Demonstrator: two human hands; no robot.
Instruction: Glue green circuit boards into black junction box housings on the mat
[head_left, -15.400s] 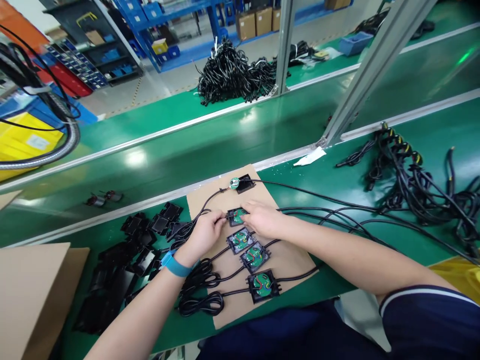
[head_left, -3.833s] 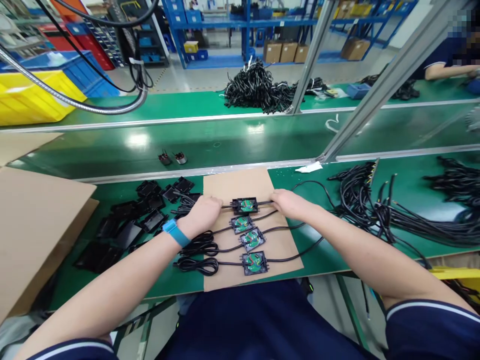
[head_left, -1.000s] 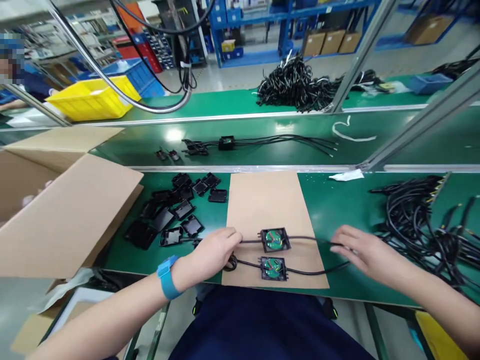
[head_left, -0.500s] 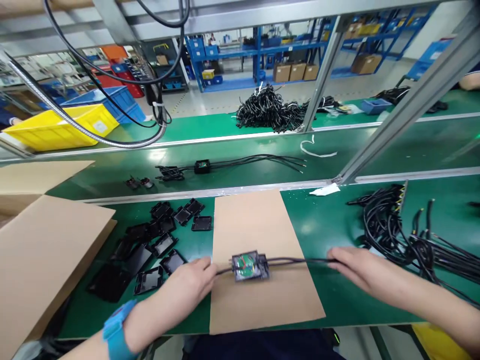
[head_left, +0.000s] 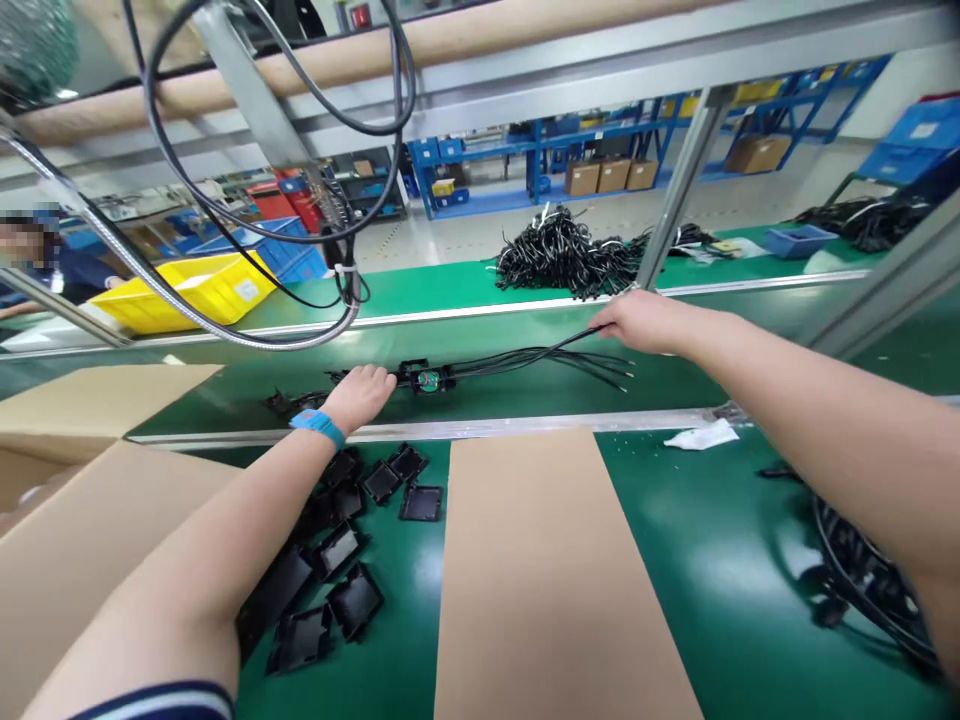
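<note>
Over the strip behind the front bench, a small black box with a green circuit board (head_left: 429, 381) sits between my hands, with black cables running out both sides. My left hand (head_left: 361, 395) is closed at the box's left, around its cable, which the fingers mostly hide. To the right, my right hand (head_left: 637, 318) pinches the black cables (head_left: 574, 340) and holds their end raised. A second black box (head_left: 412, 366) lies just behind, partly covered, its loose wires (head_left: 600, 368) spread rightward.
A cardboard sheet (head_left: 540, 560) lies on the green bench, with several black plastic covers (head_left: 356, 600) to its left. An open carton (head_left: 97, 560) stands far left. Coiled black cables (head_left: 862, 570) lie right. A metal post (head_left: 686, 185) and hanging hoses (head_left: 277, 345) cross the far side.
Both hands have carried the cabled box from above the cardboard sheet forward to the strip behind, beside the other cabled box. The view has shifted too.
</note>
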